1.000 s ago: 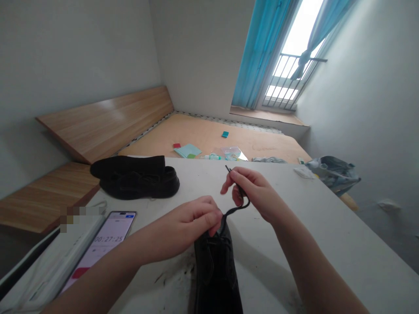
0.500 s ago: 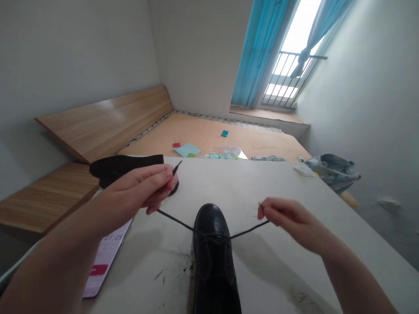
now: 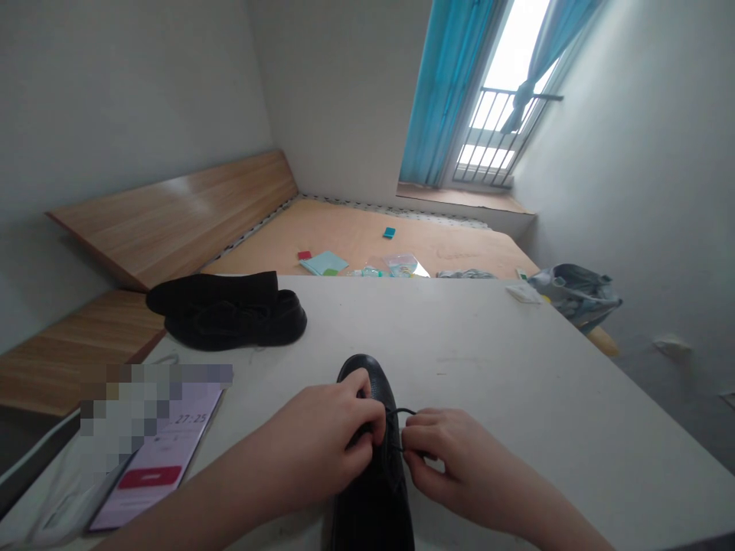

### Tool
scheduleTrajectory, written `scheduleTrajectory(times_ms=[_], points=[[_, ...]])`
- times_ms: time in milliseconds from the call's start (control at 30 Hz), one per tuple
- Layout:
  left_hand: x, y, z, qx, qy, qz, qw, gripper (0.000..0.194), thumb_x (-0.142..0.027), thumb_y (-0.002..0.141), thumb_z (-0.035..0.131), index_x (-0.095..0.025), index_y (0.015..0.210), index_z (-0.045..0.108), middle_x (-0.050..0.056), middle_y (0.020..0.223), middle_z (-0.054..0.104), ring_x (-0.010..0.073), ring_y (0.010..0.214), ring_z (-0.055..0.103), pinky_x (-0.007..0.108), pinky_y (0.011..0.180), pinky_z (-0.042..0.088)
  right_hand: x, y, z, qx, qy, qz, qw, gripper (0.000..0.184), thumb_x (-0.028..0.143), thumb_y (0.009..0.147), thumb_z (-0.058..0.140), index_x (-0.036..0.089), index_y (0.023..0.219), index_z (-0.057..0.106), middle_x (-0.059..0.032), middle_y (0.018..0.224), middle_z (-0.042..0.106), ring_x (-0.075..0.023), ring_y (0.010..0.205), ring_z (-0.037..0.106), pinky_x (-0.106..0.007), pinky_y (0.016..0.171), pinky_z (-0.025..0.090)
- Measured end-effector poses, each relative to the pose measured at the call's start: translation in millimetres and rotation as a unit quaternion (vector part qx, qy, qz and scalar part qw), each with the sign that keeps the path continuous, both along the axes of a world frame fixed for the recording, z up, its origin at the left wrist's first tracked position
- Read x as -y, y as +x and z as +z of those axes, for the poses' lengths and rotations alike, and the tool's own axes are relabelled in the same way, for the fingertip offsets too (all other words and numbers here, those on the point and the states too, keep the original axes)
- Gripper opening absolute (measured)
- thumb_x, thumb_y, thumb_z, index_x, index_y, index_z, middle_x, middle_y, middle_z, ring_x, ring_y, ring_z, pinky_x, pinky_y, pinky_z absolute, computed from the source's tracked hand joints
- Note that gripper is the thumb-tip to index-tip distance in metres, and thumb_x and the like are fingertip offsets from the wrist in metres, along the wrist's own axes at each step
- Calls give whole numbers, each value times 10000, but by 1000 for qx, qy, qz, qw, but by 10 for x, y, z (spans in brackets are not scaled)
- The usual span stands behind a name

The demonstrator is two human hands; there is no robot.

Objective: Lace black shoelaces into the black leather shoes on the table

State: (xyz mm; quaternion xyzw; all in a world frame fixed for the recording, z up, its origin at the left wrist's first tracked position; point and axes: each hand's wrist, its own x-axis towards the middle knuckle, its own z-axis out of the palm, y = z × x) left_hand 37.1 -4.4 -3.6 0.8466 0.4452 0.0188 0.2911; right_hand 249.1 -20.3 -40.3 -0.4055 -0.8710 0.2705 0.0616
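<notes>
White table (image 3: 517, 360), bearing a black shoe (image 3: 374, 497) whose long axis runs from 6 o'clock to a toe just short of 12. My left hand (image 3: 330, 436) is the nearer, lying over the shoe's front, fingers curled; whether they pinch anything I cannot tell. My right hand (image 3: 445, 453) stands just beside, the shoe at its 9 o'clock. Its fingertips grip the black lace (image 3: 405, 410), which spans the gap to the shoe.

A head-worn camera looks forward and down over the white table (image 3: 488, 344) close below, facing a barred window (image 3: 511, 53) across the room.
</notes>
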Motion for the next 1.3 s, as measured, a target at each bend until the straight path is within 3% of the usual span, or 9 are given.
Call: scheduleTrajectory(times_ms=[433, 533, 633, 767, 933, 967, 1067, 1133, 1300], points=[[-45, 95, -118, 25, -13, 26, 999, 90, -188, 781, 590, -221, 740, 663, -21, 830, 600, 155, 758, 596, 263, 636, 362, -22, 52, -69, -40, -30, -46, 998, 153, 195, 921, 599, 200, 777, 649, -7, 773, 653, -160, 724, 592, -257, 656, 407], [-58, 26, -63, 57, -11, 32, 998, 89, -211, 809, 584, -218, 750, 650, -17, 835, 590, 155, 751, 576, 269, 655, 368, -21, 51, -18, -76, 14, -71, 995, 55, 250, 916, 635, 210, 900, 669, -35, 880, 658, -208, 874, 581, -315, 775, 432], [-59, -38, 18, 118, 1, 39, 992, 87, -242, 869, 558, -223, 822, 629, -19, 875, 585, 153, 786, 563, 272, 700, 379, -9, -12, 55, -164, 15, -49, 985, 142, 254, 946, 595, 241, 1079, 644, -52, 1079, 641, -219, 1043, 536, -357, 923, 409], [-14, -68, 168, 181, -3, 25, 983, 103, -262, 924, 518, -225, 860, 589, -26, 905, 581, 142, 808, 546, 256, 717, 383, 20, -132, 83, -313, -89, -58, 944, 183, 303, 990, 515, 202, 891, 631, -37, 907, 634, -178, 907, 562, -312, 841, 436], [25, -173, 315, 168, 11, 7, 986, 343, -330, 1008, 278, -211, 761, 484, -32, 770, 536, 143, 709, 492, 273, 649, 349, 67, -109, 125, -504, -246, -63, 826, 364, 452, 1010, 417, 203, 770, 530, 10, 671, 509, -134, 613, 471, -275, 596, 412], [18, -201, 320, 157, 18, 5, 987, 372, -309, 1004, 225, -206, 714, 434, -32, 725, 502, 143, 677, 470, 279, 628, 336, 82, -99, 152, -504, -226, -70, 831, 349, 438, 1012, 417, 207, 776, 530, 10, 677, 511, -134, 616, 464, -271, 591, 405], [-19, -252, 295, 126, 37, 4, 991, 310, -237, 952, 233, -202, 667, 349, -31, 671, 453, 142, 639, 438, 287, 595, 315, 139, -138, 217, -356, -84, -77, 927, 236, 271, 1009, 436, 211, 825, 572, -9, 755, 580, -145, 705, 522, -273, 647, 406], [-40, -249, 270, 103, 25, 15, 994, 255, -213, 910, 290, -203, 669, 370, -32, 670, 476, 145, 645, 459, 284, 590, 325, 178, -229, 199, -239, 14, -58, 969, 182, 168, 969, 451, 212, 880, 603, -26, 814, 623, -162, 760, 557, -290, 682, 411], [-43, -236, 214, 105, -49, 52, 992, 263, -191, 925, 332, -243, 951, 588, -30, 904, 664, 164, 862, 594, 273, 770, 430, 238, -482, -63, -120, 100, -125, 980, 51, 251, 829, 650, 200, 819, 651, -62, 848, 630, -237, 826, 566, -359, 705, 427]])
